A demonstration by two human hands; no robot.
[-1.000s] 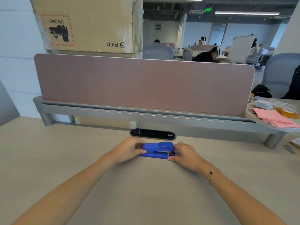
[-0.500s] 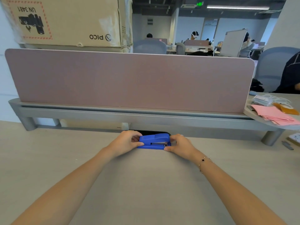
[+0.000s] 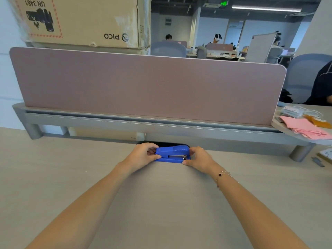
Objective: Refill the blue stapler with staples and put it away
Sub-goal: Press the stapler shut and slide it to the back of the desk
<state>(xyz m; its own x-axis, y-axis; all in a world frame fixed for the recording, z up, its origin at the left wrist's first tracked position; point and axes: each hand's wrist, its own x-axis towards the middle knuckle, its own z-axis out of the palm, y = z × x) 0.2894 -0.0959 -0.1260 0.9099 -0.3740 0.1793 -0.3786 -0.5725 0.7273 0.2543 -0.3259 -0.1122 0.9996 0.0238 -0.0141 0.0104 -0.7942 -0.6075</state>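
A: Centrally, the blue stapler lies flat on your desk, its top arm lowered over the base, just in front of the dark cable slot.

B: And your hands?

A: Your left hand pinches its left end; your right hand, with a bracelet at the wrist, grips its right end (thumb low against the base).

B: Beyond it?

A: A grey rail carries the pink partition; pink papers lie on the shelf at your far right.
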